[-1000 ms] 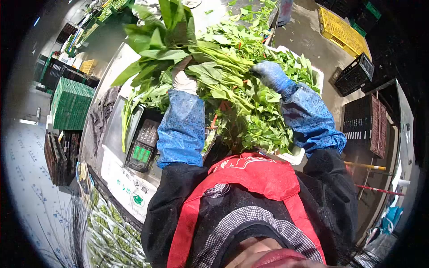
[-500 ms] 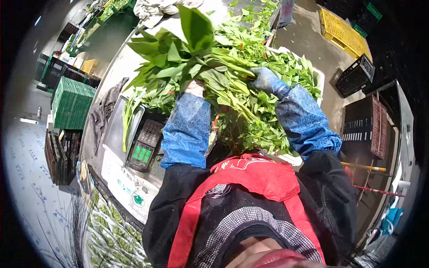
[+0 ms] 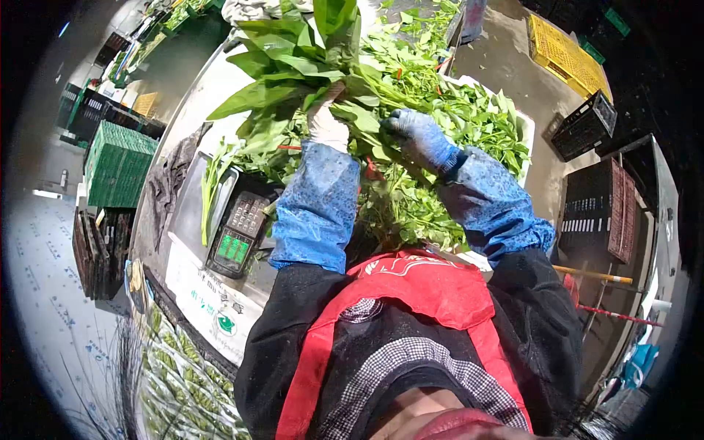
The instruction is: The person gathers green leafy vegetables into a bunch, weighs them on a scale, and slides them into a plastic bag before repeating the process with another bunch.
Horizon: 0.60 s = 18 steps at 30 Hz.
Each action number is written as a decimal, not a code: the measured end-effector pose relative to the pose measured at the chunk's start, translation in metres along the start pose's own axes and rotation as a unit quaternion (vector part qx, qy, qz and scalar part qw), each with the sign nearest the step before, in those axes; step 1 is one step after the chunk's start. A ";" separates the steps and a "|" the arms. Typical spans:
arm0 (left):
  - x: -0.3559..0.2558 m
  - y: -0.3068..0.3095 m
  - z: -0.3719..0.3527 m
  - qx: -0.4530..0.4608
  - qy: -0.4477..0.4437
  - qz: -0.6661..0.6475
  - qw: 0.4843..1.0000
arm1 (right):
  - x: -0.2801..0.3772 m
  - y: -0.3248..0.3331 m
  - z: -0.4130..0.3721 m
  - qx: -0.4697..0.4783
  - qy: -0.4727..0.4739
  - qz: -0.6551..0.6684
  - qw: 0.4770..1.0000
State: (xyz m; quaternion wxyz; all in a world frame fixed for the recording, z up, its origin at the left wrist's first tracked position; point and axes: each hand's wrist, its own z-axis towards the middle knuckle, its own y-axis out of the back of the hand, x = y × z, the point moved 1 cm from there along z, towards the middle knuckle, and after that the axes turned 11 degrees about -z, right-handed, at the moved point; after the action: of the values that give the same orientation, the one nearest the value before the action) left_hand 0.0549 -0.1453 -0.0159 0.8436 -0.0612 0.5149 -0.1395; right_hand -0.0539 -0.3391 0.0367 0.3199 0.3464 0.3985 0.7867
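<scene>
My left hand [image 3: 328, 126], in a whitish glove, is closed around a bunch of leafy greens [image 3: 293, 70] whose broad leaves fan up and to the left. Beside it, my right hand [image 3: 422, 136] in a blue-grey glove has its fingers curled together at the bunch's right side. What lies inside those fingers is hidden. Beneath both hands is a heap of loose leafy greens [image 3: 477, 110] in a white tub [image 3: 525, 139]. A red strip [image 3: 374, 170] shows among the stems below my hands.
A digital scale [image 3: 238, 231] with a lit green display stands left of my left sleeve, some stems [image 3: 213, 191] on its metal tray. A dark cloth [image 3: 172, 183] lies at the table's edge. Green crates [image 3: 121, 165] are stacked left; a yellow crate [image 3: 568, 55] and black crates [image 3: 584, 126] stand right.
My left hand has moved up and slightly right with the bunch, which now stands more upright. My right hand has shifted left, closer to the left, and its fingers have curled in.
</scene>
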 end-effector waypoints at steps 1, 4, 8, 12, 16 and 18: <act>-0.008 0.000 0.002 -0.020 -0.003 -0.003 1.000 | -0.015 -0.009 -0.008 0.012 0.005 -0.022 1.000; -0.048 0.013 0.004 -0.047 -0.103 0.136 0.984 | -0.058 -0.002 -0.039 0.231 -0.143 -0.144 0.952; -0.044 0.020 0.008 -0.043 -0.208 0.182 0.960 | -0.057 0.020 -0.039 0.163 -0.121 -0.138 0.970; -0.052 -0.003 0.004 0.029 -0.259 0.270 0.927 | -0.004 0.019 -0.004 -0.087 0.053 0.027 0.994; -0.067 -0.006 0.003 -0.011 -0.173 0.285 0.943 | -0.029 -0.006 -0.030 0.104 -0.022 0.125 0.986; -0.061 0.012 0.010 -0.056 -0.060 0.232 0.969 | -0.054 -0.007 -0.050 0.130 -0.123 0.007 0.984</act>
State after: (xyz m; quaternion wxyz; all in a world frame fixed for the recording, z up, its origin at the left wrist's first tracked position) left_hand 0.0396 -0.1164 0.0375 0.8773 0.0046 0.4708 0.0930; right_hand -0.0624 -0.3981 -0.0064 0.3131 0.4823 0.4525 0.6817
